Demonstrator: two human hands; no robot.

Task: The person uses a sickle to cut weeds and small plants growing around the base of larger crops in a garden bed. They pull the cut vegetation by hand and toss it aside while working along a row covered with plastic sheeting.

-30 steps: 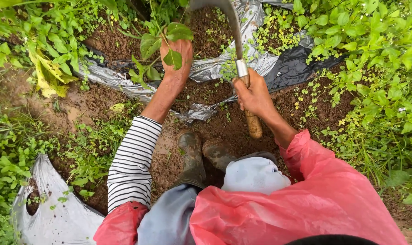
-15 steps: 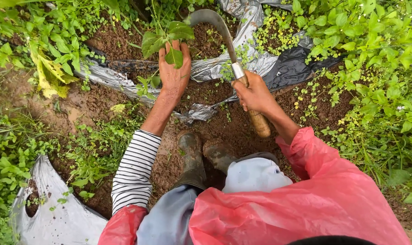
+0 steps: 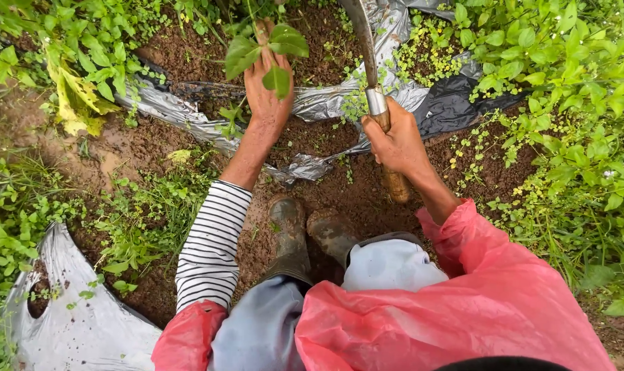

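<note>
My left hand (image 3: 265, 96) reaches forward and grips the stem of a small green plant (image 3: 265, 48) with broad leaves, which grows from the dark soil. A sickle (image 3: 368, 65) with a curved metal blade and a wooden handle is held upright in my right hand (image 3: 394, 141), just to the right of the plant. The blade's tip runs out of the top of the view. My left arm has a striped sleeve (image 3: 212, 240) under a pink raincoat (image 3: 449, 309).
Silver-black plastic mulch sheet (image 3: 188, 113) lies torn across the wet soil, with another piece (image 3: 71, 323) at the lower left. My muddy boots (image 3: 312, 233) stand on bare earth. Dense green weeds (image 3: 573, 124) fill the right and the left side.
My left hand has slid farther up along the plant stem. My right hand has raised the sickle, so the blade tip has left the top of the view.
</note>
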